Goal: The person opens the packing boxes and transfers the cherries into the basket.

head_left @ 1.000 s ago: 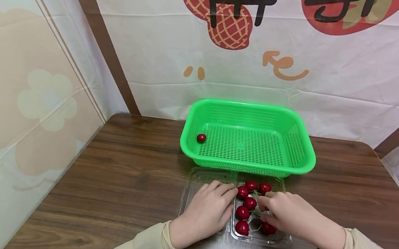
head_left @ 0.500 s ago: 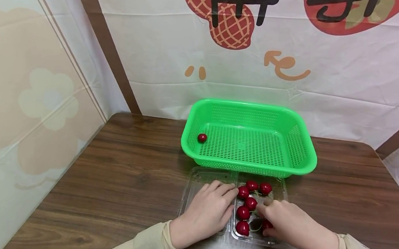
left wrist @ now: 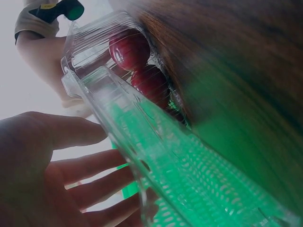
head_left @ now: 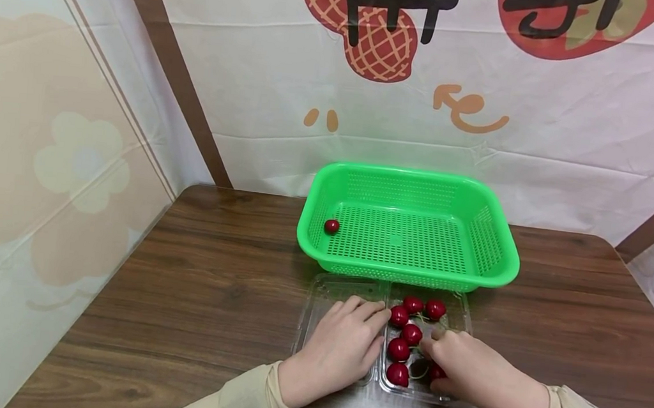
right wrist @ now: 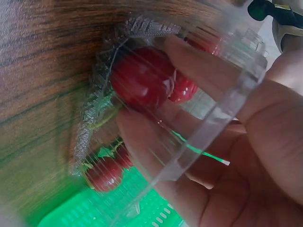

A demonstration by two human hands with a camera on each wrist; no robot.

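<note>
A hinged clear plastic box lies unfolded, its lid (head_left: 326, 292) on the left and its tray (head_left: 417, 392) on the right. Several dark red cherries (head_left: 399, 348) with green stems lie in the tray. My left hand (head_left: 339, 346) rests on the lid with fingers extended, the tips near the hinge. Reaching into the tray from the right, my right hand (head_left: 483, 373) has thumb and fingers around one cherry (right wrist: 144, 78), pinching it low in the tray. From above, the hand partly hides this cherry.
Right behind the plastic box stands a green mesh basket (head_left: 402, 273), with a single cherry (head_left: 331, 226) at its left side. Everything stands on a dark wood table (head_left: 210, 291). A printed cloth (head_left: 255, 96) hangs behind the table.
My right hand has moved slightly down and toward me within the tray, closing around the front right cherry. My left hand stays in place on the lid.
</note>
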